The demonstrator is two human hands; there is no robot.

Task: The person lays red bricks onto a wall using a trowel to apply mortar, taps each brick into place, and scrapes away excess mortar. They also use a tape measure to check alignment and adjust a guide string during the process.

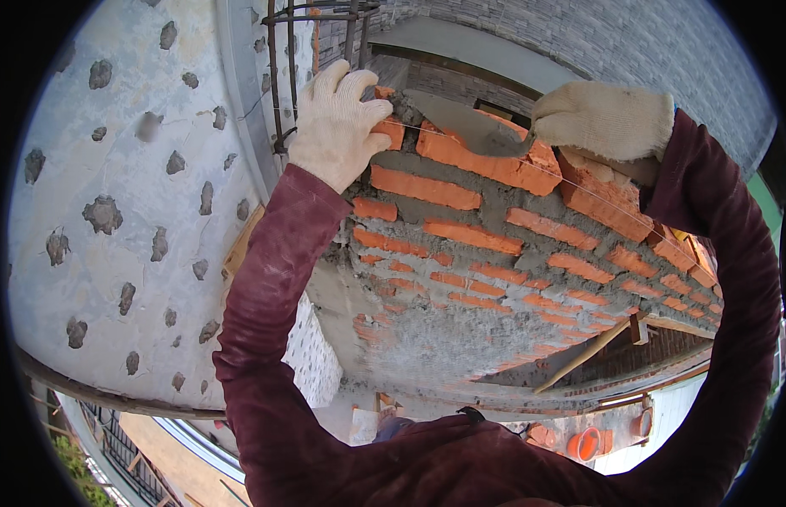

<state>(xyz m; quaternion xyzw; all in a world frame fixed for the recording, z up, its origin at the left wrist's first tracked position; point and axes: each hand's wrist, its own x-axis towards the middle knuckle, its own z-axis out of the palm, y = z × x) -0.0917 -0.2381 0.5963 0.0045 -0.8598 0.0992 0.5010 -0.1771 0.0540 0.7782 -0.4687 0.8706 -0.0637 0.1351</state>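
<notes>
While gloved, right hand (pixel 603 122) on trowel (pixel 471 125)

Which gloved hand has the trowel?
The right hand, closed in a fist at the trowel; the left hand, open beside the small end brick, holds no tool.

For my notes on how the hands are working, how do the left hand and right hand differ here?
The left hand has its fingers spread apart, while the right hand is closed around a trowel. The left hand is at the left end of the brick wall; the right hand is farther right along its top. Both wear cream knitted gloves.
</notes>
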